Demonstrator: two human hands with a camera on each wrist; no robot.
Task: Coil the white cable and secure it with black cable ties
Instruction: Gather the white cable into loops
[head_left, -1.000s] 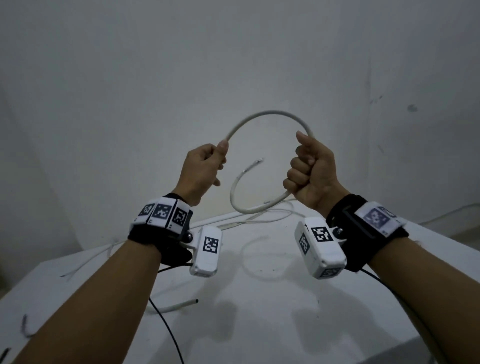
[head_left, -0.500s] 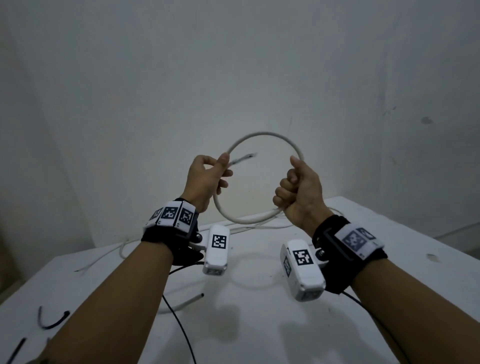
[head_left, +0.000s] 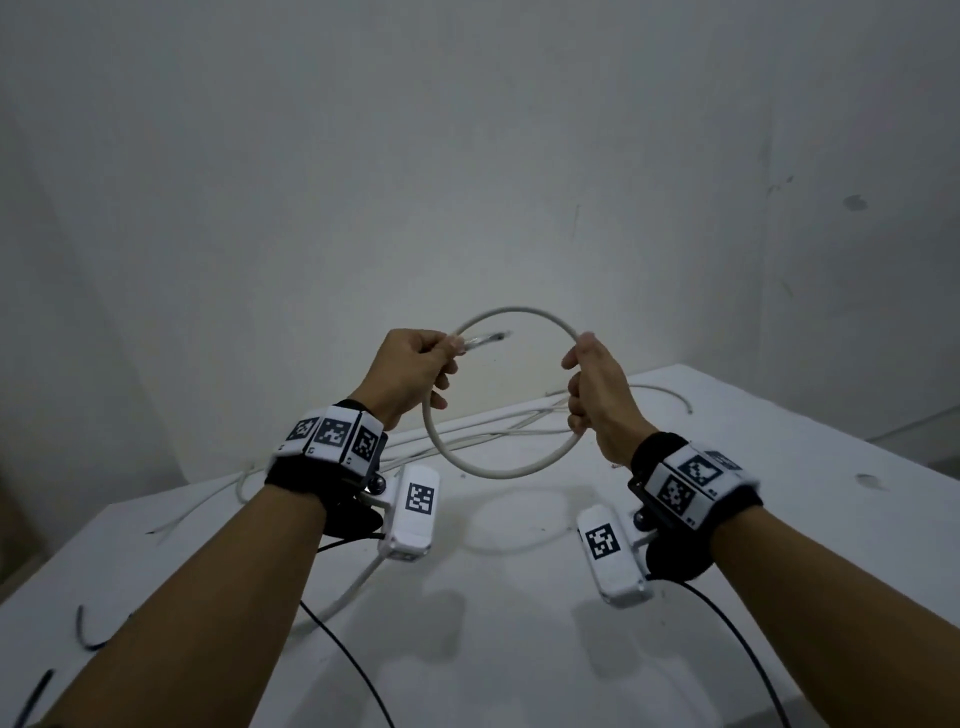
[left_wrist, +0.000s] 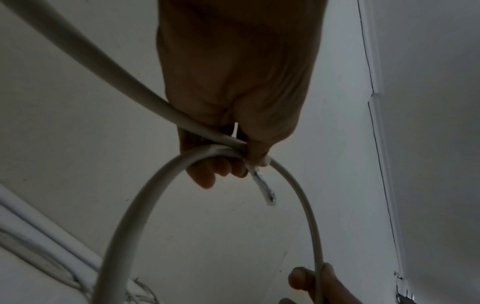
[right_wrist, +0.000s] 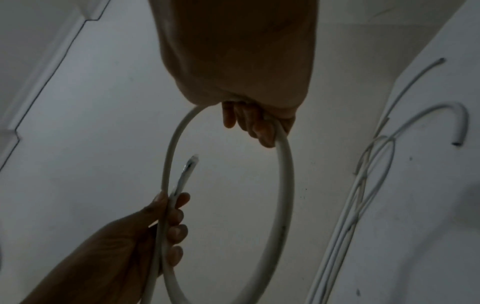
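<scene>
White cable (head_left: 498, 470) loop crosses under left hand (head_left: 410, 371) thumb, gripped; right hand (head_left: 597, 395) fingers curl round far side; pinch crossing firm, feed next turn evenly.

Both forearms reach forward and upward, bare to the wrists, each wrist wrapped in a black band carrying white marker tiles and a white camera module slung beneath. The left hand (head_left: 410, 366) is raised with its back toward the head camera, fingers curled and thumb pressed down, pinching two crossing strands of the white cable (head_left: 511, 470) against the forefinger; the lower fingers curl loosely under. The right hand (head_left: 597, 397) stands opposite at about the same height, thumb side up, its fingers (right_wrist: 262, 127) curled round the far side of the loop. The two hands are apart, the loop spanning between them.
</scene>
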